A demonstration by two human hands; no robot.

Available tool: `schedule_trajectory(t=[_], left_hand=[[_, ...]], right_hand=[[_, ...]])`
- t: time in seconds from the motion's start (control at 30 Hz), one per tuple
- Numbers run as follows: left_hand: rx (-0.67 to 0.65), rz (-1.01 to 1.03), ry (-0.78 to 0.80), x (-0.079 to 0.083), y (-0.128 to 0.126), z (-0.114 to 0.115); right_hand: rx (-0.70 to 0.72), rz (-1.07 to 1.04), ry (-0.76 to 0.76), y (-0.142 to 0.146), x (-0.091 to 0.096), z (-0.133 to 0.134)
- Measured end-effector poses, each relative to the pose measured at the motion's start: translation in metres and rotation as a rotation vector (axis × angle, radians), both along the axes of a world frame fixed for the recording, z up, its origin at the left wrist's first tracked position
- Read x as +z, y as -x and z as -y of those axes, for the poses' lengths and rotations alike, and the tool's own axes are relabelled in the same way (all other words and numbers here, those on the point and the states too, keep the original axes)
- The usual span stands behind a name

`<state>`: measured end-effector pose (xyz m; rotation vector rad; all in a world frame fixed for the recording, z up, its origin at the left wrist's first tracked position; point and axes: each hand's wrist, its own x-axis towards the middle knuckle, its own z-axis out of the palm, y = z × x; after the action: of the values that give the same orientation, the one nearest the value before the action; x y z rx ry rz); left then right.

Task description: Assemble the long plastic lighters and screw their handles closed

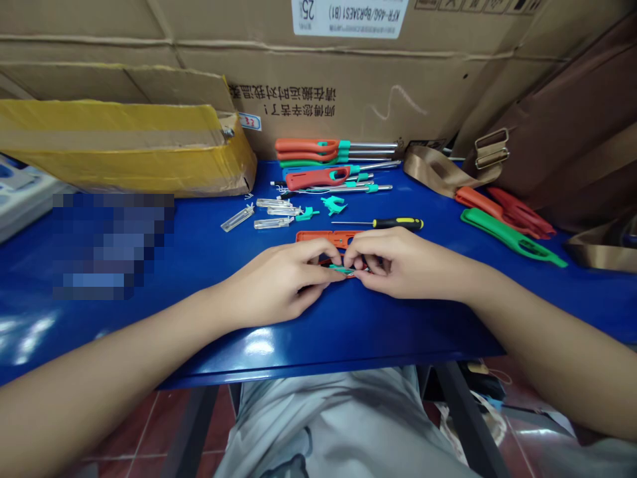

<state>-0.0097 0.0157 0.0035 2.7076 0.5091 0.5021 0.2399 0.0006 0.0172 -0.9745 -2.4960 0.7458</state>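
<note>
In front of me, both hands meet over a red half-casing of a long-neck lighter point(351, 275) with a teal plastic piece point(340, 269) in it. My left hand point(293, 275) is closed, thumb and index fingertips at the left of the teal piece. From the other side my right hand point(398, 262) pinches at its right end, its fingers curled. Much of the casing is hidden under the fingers. Just behind it lies an orange casing half point(318, 236). Farther back is a screwdriver point(398, 224) with a black and yellow handle.
Assembled lighters point(311, 149) are stacked at the back. Clear fuel tanks point(273, 224) and a loose teal trigger piece point(334, 205) lie left of centre. Casings point(512, 236) lie at right by a brown strap point(432, 166). A yellow-taped box point(149, 159) stands back left, before a large carton point(373, 73).
</note>
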Motion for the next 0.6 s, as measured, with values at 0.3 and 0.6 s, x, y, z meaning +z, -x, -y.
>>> schedule_trajectory(t=[0.3,0.6], left_hand=[[-0.022,-0.001,-0.043,-0.003,0.0014,-0.0017],[-0.002,-0.008,-0.057,-0.0026,0.0009,-0.0014]], right_hand=[[0.038,0.036,-0.076,0.001,-0.0015,-0.0011],[0.046,0.068,-0.079,0.0007,0.001,0.0006]])
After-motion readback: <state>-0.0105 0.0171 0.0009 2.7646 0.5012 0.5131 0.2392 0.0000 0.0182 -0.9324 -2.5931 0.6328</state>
